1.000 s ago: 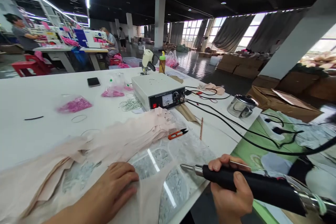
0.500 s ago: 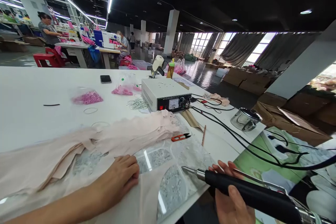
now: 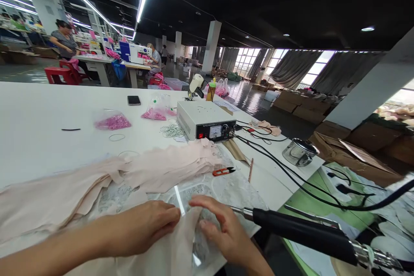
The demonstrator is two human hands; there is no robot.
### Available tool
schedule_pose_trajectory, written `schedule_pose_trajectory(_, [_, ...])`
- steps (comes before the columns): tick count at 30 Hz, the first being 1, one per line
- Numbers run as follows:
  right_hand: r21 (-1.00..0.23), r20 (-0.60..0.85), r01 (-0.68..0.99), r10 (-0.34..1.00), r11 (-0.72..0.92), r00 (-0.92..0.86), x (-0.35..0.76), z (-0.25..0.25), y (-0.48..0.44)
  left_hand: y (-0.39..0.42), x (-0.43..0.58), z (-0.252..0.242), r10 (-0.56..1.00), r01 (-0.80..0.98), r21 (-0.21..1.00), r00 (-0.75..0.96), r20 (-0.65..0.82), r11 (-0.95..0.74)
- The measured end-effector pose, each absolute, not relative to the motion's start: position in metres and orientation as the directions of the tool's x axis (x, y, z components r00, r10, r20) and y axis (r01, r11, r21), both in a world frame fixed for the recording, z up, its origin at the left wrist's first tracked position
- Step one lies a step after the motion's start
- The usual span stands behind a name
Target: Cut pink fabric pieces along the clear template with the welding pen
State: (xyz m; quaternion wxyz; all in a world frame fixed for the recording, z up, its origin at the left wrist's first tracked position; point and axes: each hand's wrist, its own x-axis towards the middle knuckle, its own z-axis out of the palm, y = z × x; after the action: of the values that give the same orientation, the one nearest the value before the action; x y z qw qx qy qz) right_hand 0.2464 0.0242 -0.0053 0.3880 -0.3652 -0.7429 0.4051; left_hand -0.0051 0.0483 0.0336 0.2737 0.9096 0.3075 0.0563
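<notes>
Closest in, a thin, pale-pink fabric piece lies between the two hands, on a glossy sheet mottled grey and white. The left hand rests on the cloth with its fingers curled under; whether they pinch it cannot be told. The right hand, apart from the left, has thumb and forefinger spread at the cloth's upper edge. Just beside it, a long tool with a black cylindrical handle slants across the table's edge, its metal tip partly hidden by the right hand. Beyond the hands, a heap of layered pale-pink fabric stretches leftward, with orange-handled thread snips at its right end and a thin brown stick near them. Behind sits a white box-shaped metal unit with a black front panel, its red switch lit and black cables running right, past a shiny metal lidded cup. A clear bag of small pink pieces and a dark phone lie left. Farther back, a co-worker sits at a white-and-blue sewing machine.
</notes>
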Motion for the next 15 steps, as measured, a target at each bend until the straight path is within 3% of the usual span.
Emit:
schedule_pose_trajectory(2, [-0.915, 0.169, 0.204, 0.790, 0.348, -0.589, 0.231, 0.003, 0.048, 0.044, -0.006, 0.044, 0.576, 0.509, 0.547, 0.815, -0.058, -0.665])
schedule_pose_trajectory(6, [-0.987, -0.089, 0.154, 0.670, 0.038, -0.737, 0.210, -0.007, 0.065, 0.041, -0.020, 0.059, 0.598, 0.503, 0.600, 0.800, -0.050, -0.622])
schedule_pose_trajectory(11, [-0.980, -0.196, 0.159, 0.673, -0.117, -0.713, 0.199, -0.018, 0.055, 0.035, -0.057, 0.070, 0.677, 0.538, 0.653, 0.734, -0.053, -0.532])
schedule_pose_trajectory(15, [-0.979, -0.201, 0.159, 0.670, -0.124, -0.715, 0.177, -0.011, 0.044, 0.013, -0.100, 0.073, 0.757, 0.613, 0.604, 0.653, -0.022, -0.510])
